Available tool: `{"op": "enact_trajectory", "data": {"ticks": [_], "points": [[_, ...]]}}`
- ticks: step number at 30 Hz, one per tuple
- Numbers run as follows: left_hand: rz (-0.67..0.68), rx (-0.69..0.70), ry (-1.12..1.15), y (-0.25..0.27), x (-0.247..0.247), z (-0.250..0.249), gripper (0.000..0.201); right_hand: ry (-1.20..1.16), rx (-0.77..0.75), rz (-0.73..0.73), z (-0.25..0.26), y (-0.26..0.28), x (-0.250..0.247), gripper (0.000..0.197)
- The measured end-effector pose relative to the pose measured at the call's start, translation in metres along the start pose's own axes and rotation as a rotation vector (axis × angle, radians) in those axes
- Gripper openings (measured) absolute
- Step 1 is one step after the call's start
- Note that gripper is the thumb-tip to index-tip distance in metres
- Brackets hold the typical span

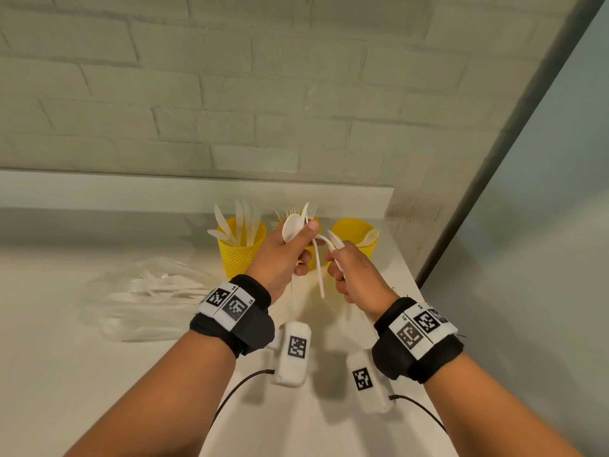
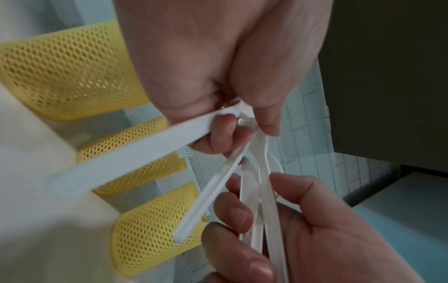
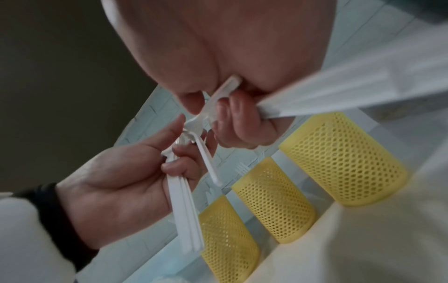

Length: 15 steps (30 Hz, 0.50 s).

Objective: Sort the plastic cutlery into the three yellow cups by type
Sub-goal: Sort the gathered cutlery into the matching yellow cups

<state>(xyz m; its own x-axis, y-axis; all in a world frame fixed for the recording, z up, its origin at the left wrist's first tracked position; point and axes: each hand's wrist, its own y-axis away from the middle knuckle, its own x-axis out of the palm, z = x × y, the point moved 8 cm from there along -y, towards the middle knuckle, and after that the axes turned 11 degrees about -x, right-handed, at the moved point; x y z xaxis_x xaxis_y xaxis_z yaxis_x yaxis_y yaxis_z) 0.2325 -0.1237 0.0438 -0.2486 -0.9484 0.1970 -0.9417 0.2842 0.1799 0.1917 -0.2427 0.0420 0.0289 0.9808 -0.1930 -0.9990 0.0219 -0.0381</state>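
Note:
Three yellow mesh cups stand in a row near the back wall. The left cup point(image 1: 242, 255) holds knives, the middle cup point(image 1: 317, 221) holds forks, and the right cup point(image 1: 368, 250) holds a spoon. In front of the middle cup my left hand point(image 1: 280, 258) grips a bundle of white cutlery point(image 3: 186, 220) with a spoon bowl point(image 1: 291, 227) on top. My right hand point(image 1: 356, 275) is close beside it and pinches white pieces point(image 1: 336, 240) whose handles point(image 2: 271, 220) run through its fingers. A thin handle point(image 1: 320, 275) hangs between the two hands.
A clear plastic bag point(image 1: 148, 298) with more white forks and other cutlery lies on the white table point(image 1: 66, 357) to the left. A brick wall is behind the cups. The table's right edge runs just past the right cup.

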Motion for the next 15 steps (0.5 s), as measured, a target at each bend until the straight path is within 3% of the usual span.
{"op": "enact_trajectory", "data": {"ticks": [10,15], "points": [[0.016,0.041,-0.088,0.002,0.002,-0.01,0.024,-0.053,0.041,0.092,-0.004,0.001,0.004,0.017],[0.038,0.041,-0.133,0.003,0.001,-0.014,0.021,-0.107,0.145,0.092,-0.015,0.004,0.01,0.018]]}}
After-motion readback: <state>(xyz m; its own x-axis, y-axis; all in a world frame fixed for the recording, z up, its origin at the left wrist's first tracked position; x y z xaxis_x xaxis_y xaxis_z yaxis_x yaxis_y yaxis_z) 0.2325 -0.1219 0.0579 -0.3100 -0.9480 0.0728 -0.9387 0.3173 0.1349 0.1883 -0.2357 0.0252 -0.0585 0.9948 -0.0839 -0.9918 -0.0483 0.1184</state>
